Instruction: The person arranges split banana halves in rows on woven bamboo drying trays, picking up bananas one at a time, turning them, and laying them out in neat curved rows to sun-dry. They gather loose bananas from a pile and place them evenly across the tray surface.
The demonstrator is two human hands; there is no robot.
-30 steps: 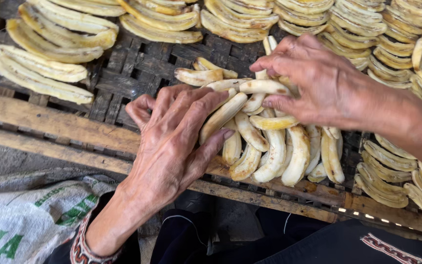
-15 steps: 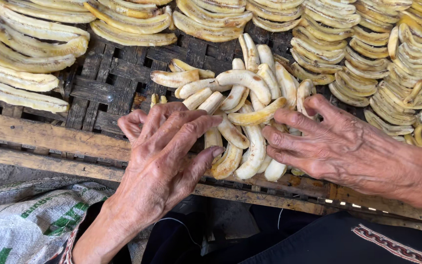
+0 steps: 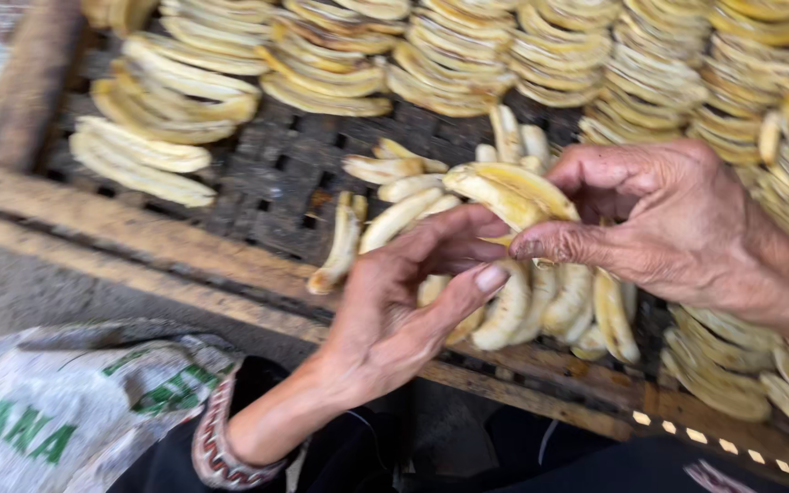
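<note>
While a peeled banana [image 3: 504, 194] is pinched at its end by the right hand [image 3: 678, 228], the left hand [image 3: 404, 310] is held just beneath it.

The banana is gripped between the right thumb and forefinger and lifted clear above the loose pile [image 3: 541, 301], seemingly so that it can be turned or passed without the others being disturbed. The left fingers [image 3: 454, 239] are spread and half curled, closed on nothing; one fingertip is laid near the right thumb, as if support were being offered from below. The pile is heaped on a dark slatted rack [image 3: 267, 183] within a wooden frame [image 3: 139, 237], where air can be let through. Neat overlapping rows [image 3: 659, 73] are laid beyond. A printed sack [image 3: 57, 411] is seen at lower left.
</note>
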